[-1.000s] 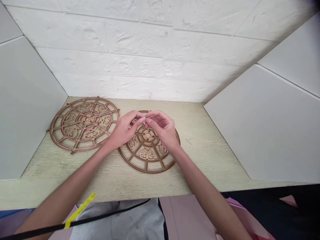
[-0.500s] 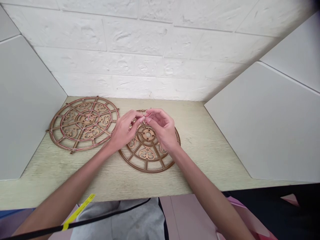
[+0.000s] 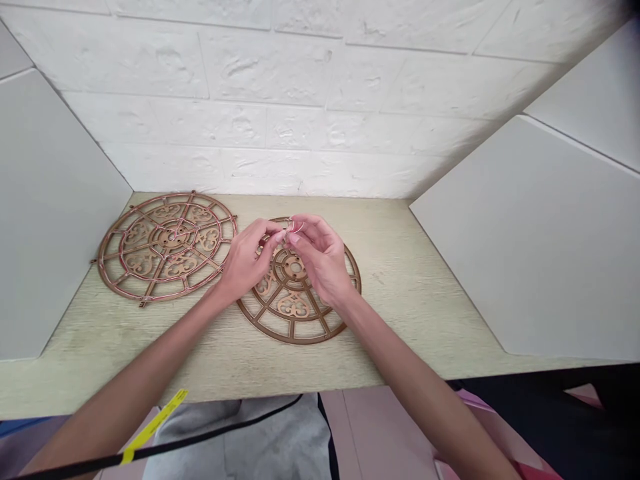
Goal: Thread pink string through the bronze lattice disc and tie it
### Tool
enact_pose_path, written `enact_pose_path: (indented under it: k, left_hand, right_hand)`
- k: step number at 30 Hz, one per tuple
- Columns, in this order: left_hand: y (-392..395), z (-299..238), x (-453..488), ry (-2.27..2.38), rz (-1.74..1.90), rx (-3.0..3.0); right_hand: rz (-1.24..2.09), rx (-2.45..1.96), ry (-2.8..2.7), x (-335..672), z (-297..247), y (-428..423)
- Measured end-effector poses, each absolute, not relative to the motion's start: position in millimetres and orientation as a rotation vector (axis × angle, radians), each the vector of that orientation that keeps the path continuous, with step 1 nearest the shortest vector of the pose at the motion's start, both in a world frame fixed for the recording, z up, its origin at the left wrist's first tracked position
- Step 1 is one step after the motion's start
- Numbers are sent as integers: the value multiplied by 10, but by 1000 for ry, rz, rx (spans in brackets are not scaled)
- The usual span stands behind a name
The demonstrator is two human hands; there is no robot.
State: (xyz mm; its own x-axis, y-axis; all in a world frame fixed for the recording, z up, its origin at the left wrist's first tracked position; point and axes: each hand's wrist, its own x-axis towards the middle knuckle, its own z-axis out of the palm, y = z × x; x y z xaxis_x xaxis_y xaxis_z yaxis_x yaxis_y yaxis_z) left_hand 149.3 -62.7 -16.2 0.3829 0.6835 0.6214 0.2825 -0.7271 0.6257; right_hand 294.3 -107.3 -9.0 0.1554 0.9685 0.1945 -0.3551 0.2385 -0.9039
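Observation:
My left hand (image 3: pixel 251 255) and my right hand (image 3: pixel 323 257) meet above the far part of a brown round openwork panel (image 3: pixel 294 343) that lies on the table. Between my pinched fingertips is a short, thin red-and-white wire (image 3: pixel 299 228). Both hands are closed on it, thumbs against forefingers, and its ends are partly hidden by the fingers. My hands cover the panel's far side; its hub and near scrollwork stay visible. To the left lies a second round openwork panel (image 3: pixel 157 280), with red and white wire running along its rings and spokes.
The pale wooden table (image 3: pixel 400 293) ends at a white brick-patterned wall (image 3: pixel 300 127). Grey boards stand at the left (image 3: pixel 55 213) and right (image 3: pixel 530 247). A black cord with a yellow tag (image 3: pixel 157 423) crosses below the table's front edge.
My right fingers have shifted slightly, and a little more of the wire shows between them. Both hands stay over the same panel. The view has moved a bit.

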Motion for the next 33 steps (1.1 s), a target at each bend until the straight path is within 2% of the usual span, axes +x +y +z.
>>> enact_pose_path:
  k: [9,33]
  left_hand:
    - [-630,-156,1499,787,1393,2326]
    - [-587,-142,1454,620,1482,2861]
  right_hand:
    - [1088,-820,-966,2953,-78,-1072]
    - [1427,-773,-686,2973,-62,-1080]
